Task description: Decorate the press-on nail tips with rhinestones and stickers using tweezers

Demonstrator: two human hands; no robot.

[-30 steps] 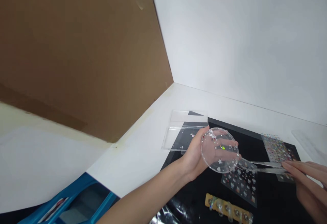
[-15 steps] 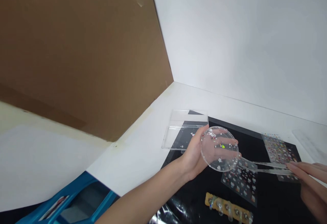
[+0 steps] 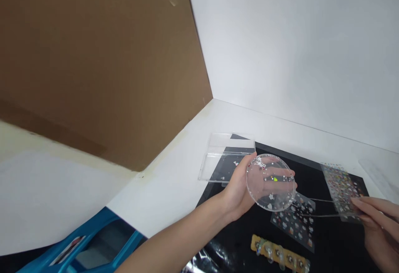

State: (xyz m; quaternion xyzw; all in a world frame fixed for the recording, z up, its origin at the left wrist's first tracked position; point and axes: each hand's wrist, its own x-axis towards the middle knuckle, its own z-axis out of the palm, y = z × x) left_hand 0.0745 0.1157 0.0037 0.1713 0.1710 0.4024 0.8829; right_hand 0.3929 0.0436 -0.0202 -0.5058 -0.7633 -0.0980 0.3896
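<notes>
My left hand (image 3: 238,192) holds a round clear dish (image 3: 270,182) flat on its palm and fingers, with small white and silver flecks and one yellow-green speck on it. My right hand (image 3: 378,227) pinches long slim tweezers (image 3: 324,208) whose tips point left towards the dish's lower right rim. Under the tweezers lie a sheet of white stickers (image 3: 293,223) and a sheet of multicoloured stickers (image 3: 341,190). My right fingers rest near the second sheet's lower right corner.
A black mat (image 3: 330,248) covers the white surface. On it lie a clear acrylic tray (image 3: 226,156) and a tan strip with clear suction cups (image 3: 277,254). A brown cardboard panel (image 3: 93,65) rises at left, a white wall (image 3: 296,44) behind, and a blue object (image 3: 99,246) sits at lower left.
The dish has shifted slightly right in my left hand. The tweezers now look thinner, and my right hand has moved slightly.
</notes>
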